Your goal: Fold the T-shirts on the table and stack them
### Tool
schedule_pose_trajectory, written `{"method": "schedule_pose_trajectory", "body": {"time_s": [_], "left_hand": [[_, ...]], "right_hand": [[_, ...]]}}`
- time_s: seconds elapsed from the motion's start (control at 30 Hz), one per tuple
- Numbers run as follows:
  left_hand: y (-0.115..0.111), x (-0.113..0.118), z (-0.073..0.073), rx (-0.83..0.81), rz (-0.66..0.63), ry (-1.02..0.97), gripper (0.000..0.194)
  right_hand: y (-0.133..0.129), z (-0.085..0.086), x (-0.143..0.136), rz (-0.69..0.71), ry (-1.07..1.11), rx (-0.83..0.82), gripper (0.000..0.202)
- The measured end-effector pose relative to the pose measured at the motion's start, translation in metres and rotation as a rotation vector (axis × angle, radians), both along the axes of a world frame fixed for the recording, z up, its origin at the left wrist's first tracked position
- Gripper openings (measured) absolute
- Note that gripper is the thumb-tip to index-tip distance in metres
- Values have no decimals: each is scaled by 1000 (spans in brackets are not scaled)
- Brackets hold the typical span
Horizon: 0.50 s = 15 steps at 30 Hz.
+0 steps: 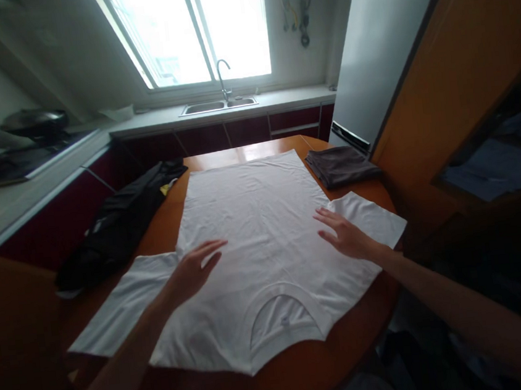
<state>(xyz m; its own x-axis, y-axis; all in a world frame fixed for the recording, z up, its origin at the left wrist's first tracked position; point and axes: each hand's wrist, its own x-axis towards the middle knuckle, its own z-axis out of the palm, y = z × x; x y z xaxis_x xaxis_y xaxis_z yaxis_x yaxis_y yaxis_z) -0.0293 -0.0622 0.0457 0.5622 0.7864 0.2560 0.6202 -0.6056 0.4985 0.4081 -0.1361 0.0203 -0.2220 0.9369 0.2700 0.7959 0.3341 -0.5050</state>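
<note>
A white T-shirt (258,220) lies spread flat on an orange-brown wooden table (313,144), its neckline towards me and its hem at the far side. Both sleeves stretch out sideways, and light wrinkles cross the body. Over the left part of the shirt, near that sleeve, is my left hand (197,267), fingers extended with the thumb apart. My right hand (345,236) is by the right sleeve, its fingers spread. Neither hand grips anything; whether they touch the cloth or hover just above it, I cannot tell.
Dark clothing (121,219) lies along the table's left edge. A folded dark grey garment (341,166) sits at the back right. Beyond are a counter with a sink (205,108), a stove with a wok (34,122), and a refrigerator (372,40).
</note>
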Motion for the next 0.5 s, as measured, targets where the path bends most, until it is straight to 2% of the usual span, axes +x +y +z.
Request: {"method": "schedule_pose_trajectory", "body": {"time_s": [0.1,0.2,0.33,0.5], "left_hand": [[88,2,-10,66,247,73,51],[157,-2,-13,39,433,220,51],[225,-14,-15,33,540,280,53],[302,-28,-24,35,583,342,55]], "right_hand": [[93,0,-17,-101,18,-29,53],[174,4,-28,-184,-13,-99,55],[259,4,-30,-261,-32,-119,58],[344,-15,-26,-358,-46,-169,63]]}}
